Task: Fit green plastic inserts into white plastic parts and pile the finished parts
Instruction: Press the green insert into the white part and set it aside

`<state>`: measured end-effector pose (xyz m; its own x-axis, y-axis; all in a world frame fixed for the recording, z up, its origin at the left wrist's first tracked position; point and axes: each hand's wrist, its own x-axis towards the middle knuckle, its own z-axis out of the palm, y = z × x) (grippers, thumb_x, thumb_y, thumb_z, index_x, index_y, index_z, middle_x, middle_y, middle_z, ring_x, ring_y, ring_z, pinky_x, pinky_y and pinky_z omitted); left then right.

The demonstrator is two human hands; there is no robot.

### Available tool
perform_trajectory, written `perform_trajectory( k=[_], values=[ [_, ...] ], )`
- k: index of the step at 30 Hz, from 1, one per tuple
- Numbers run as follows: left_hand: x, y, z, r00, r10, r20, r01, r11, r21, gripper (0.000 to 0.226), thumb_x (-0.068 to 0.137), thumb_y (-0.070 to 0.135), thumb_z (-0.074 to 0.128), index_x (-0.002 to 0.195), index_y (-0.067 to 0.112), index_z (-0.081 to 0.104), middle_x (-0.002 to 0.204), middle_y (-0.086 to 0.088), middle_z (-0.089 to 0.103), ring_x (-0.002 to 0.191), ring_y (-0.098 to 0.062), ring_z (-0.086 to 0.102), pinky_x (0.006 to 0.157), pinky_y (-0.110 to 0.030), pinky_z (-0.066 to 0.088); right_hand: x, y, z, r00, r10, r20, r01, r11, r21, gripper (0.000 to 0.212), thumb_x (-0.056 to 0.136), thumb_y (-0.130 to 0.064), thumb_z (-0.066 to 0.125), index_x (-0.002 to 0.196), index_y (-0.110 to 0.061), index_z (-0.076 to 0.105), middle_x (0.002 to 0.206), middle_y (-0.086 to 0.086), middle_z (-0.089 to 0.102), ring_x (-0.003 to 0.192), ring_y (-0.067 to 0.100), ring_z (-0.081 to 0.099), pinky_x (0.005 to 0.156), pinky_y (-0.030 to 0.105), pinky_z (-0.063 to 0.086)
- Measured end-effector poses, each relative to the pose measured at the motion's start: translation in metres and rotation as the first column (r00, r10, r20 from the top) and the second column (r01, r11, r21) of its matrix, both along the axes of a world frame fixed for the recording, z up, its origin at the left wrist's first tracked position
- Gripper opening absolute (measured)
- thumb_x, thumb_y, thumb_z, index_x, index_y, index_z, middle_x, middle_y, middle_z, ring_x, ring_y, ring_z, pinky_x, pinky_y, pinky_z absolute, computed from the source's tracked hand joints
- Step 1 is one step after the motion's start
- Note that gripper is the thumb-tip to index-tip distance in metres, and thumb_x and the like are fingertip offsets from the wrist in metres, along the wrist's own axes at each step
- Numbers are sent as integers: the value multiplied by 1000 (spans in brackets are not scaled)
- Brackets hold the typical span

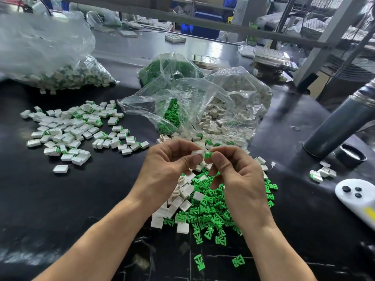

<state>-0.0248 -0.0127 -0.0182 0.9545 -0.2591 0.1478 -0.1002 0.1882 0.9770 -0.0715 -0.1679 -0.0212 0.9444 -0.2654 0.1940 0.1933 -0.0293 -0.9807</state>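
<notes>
Both hands (203,171) raised, fingertips pinching

I take the open bag (203,102) in the middle of the table (60,199) as my landmark. My left hand (166,165) and right hand (237,179) meet just in front of its mouth, a part (197,152) pinched in the left and an insert (208,155) in the right, touching. Under my hands, spilling forward from the bag, lies the heap of loose inserts (211,211), with unfilled parts (178,199) on its left side. Left of the bag sits the pile of finished parts (75,130). Behind that pile, far left of the bag, is another bag (50,57). Right of the bag stands a cylinder (341,124), and nearer me a remote (357,199).
</notes>
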Motion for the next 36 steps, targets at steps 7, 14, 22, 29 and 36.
perform_trajectory(
  k=[7, 14, 22, 29, 36],
  values=[
    [0, 1, 0, 1000, -20, 20, 19, 998, 52, 12, 81, 1, 78, 87, 11, 76, 80, -1, 75, 70, -7, 63, 63, -20, 51, 1, 0, -2, 1000, -14, 12, 15, 996, -85, 11, 99, -12, 66, 95, -21, 72, 80, -2, 72, 67, 11, 64, 53, 24, 52],
    [-2, -4, -6, 997, 46, -59, -44, 998, 35, 9, 83, 5, 80, 87, 13, 78, 76, -2, 75, 66, -9, 64, 62, -22, 53, -1, 9, -9, 993, -112, 38, 117, 969, -215, 6, 96, -32, 62, 93, -33, 67, 78, -6, 70, 64, 13, 65, 57, 34, 55],
    [-4, -4, -6, 996, 76, -38, -73, 994, 84, 6, 84, 5, 81, 87, 10, 79, 80, -8, 76, 69, -13, 62, 64, -23, 53, 0, 14, -11, 991, -127, 28, 130, 948, -292, 8, 96, -31, 58, 95, -35, 64, 78, -12, 69, 64, 13, 65, 62, 42, 58],
    [-2, 0, 2, 1000, 26, 8, -27, 988, 149, 12, 82, -4, 79, 85, 7, 78, 68, 2, 73, 59, 0, 62, 58, -13, 49, -1, 10, -10, 996, -86, 11, 84, 930, -357, 23, 103, -10, 58, 91, -29, 63, 79, -6, 68, 63, 18, 67, 54, 32, 59],
    [-3, 0, 3, 999, 49, -1, -48, 992, 118, 16, 82, -10, 76, 81, 6, 78, 64, 1, 70, 56, -4, 58, 55, -17, 48, -3, 17, -9, 993, -114, 38, 120, 927, -355, 23, 103, -8, 58, 90, -27, 62, 77, -11, 67, 59, 14, 68, 52, 25, 56]
  ],
)
